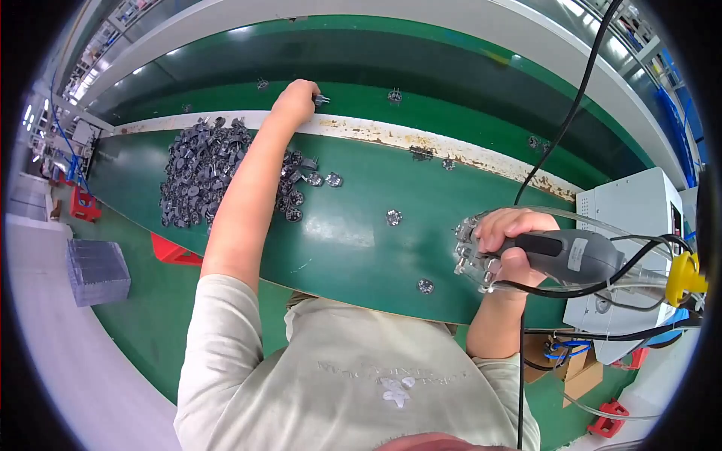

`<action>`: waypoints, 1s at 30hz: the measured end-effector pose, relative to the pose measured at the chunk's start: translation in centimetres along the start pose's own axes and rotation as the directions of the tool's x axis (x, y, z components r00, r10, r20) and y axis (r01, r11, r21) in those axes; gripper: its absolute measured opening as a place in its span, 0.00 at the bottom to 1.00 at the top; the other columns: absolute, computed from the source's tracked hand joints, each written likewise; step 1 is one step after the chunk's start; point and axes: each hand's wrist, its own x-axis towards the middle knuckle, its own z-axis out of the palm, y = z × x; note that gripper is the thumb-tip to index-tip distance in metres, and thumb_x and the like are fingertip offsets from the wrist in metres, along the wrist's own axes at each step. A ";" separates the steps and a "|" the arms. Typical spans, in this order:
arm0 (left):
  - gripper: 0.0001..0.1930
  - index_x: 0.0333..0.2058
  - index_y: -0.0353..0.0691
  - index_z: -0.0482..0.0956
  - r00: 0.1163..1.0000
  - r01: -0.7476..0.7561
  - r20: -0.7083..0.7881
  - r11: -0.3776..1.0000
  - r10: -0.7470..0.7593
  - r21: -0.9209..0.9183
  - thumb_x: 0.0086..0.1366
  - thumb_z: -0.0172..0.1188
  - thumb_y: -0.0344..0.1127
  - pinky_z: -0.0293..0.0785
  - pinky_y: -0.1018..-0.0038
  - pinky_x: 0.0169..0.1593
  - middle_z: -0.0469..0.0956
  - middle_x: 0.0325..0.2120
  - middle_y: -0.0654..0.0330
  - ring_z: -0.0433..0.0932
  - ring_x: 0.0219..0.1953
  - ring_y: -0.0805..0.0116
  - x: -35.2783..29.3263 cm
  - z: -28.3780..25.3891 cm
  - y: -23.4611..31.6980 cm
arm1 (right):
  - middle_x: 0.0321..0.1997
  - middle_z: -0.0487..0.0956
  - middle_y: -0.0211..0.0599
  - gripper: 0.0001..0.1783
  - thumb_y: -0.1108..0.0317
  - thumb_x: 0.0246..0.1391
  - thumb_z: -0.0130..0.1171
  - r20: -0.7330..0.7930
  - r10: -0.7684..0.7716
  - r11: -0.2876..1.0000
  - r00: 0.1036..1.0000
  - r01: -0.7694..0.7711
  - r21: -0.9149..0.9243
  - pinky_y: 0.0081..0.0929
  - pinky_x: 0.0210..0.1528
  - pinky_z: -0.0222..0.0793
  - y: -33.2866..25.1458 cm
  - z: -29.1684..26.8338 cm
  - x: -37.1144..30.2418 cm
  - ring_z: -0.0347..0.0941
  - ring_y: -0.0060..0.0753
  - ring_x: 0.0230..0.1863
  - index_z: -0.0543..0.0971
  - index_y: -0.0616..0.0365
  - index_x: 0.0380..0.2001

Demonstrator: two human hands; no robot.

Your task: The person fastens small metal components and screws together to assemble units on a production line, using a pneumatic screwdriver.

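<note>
My left hand reaches over the white rail to the far green strip. Its fingers are closed on a small dark plug part, whose metal pins stick out to the right. In my right hand is a grey powered screwdriver, held above the right side of the bench. Clear plastic fittings surround its tip, and a clear tube and black cables run from it. Below and left of the tool lie two loose parts, one plug part near the front edge and another part farther in.
A large heap of dark plug parts covers the bench's left, partly behind my left forearm. The chipped white rail divides bench from far strip, where another part sits. A white machine stands right; a black cable hangs down.
</note>
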 end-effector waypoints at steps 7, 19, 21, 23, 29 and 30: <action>0.18 0.45 0.36 0.83 0.942 -0.320 -0.162 0.930 0.293 -0.179 0.53 0.59 0.23 0.78 0.65 0.45 0.82 0.35 0.52 0.82 0.37 0.55 -1.5 0.1 2.9 | 0.25 0.76 0.35 0.19 0.72 0.45 0.75 -0.057 0.059 0.998 0.997 -0.059 -0.011 0.34 0.36 0.76 0.1 -0.3 -0.2 0.75 0.31 0.27 0.75 0.60 0.36; 0.09 0.34 0.36 0.84 0.676 -0.731 -0.132 0.637 0.725 -0.243 0.53 0.62 0.27 0.75 0.60 0.43 0.76 0.27 0.55 0.78 0.35 0.54 -17.4 1.7 18.9 | 0.24 0.75 0.37 0.24 0.58 0.51 0.74 -0.111 -0.014 0.999 0.994 0.008 -0.053 0.36 0.32 0.74 -0.3 -0.2 0.4 0.73 0.34 0.25 0.71 0.62 0.38; 0.08 0.34 0.37 0.84 0.694 -0.707 -0.074 0.658 0.716 -0.260 0.54 0.62 0.25 0.75 0.61 0.45 0.76 0.28 0.56 0.78 0.36 0.54 -18.0 3.0 19.7 | 0.24 0.75 0.38 0.25 0.57 0.51 0.74 -0.061 -0.015 0.999 0.998 0.012 -0.048 0.37 0.33 0.75 -0.4 -0.9 0.3 0.73 0.35 0.25 0.71 0.62 0.38; 0.09 0.35 0.38 0.84 0.703 -0.695 -0.115 0.645 0.701 -0.318 0.54 0.62 0.25 0.74 0.63 0.44 0.77 0.30 0.57 0.78 0.37 0.57 -17.2 3.9 19.6 | 0.24 0.75 0.38 0.25 0.57 0.50 0.74 -0.038 -0.013 0.998 0.999 0.011 -0.060 0.37 0.33 0.75 -0.3 -1.1 0.4 0.73 0.35 0.25 0.72 0.62 0.38; 0.11 0.36 0.42 0.83 0.634 -0.740 -0.135 0.547 0.761 -0.393 0.52 0.66 0.33 0.69 0.64 0.48 0.77 0.35 0.62 0.76 0.42 0.60 -18.7 0.9 19.4 | 0.26 0.74 0.39 0.23 0.50 0.62 0.60 0.090 -0.057 0.982 0.994 0.072 -0.175 0.38 0.32 0.72 -0.4 -1.9 0.6 0.72 0.35 0.25 0.69 0.60 0.41; 0.11 0.36 0.42 0.83 0.632 -0.738 -0.127 0.543 0.765 -0.401 0.52 0.66 0.33 0.69 0.64 0.48 0.77 0.35 0.62 0.76 0.42 0.60 -19.8 1.1 19.5 | 0.27 0.74 0.39 0.23 0.50 0.62 0.60 0.115 -0.082 0.983 0.990 0.100 -0.157 0.39 0.33 0.72 -0.3 -2.1 0.7 0.72 0.35 0.25 0.69 0.60 0.41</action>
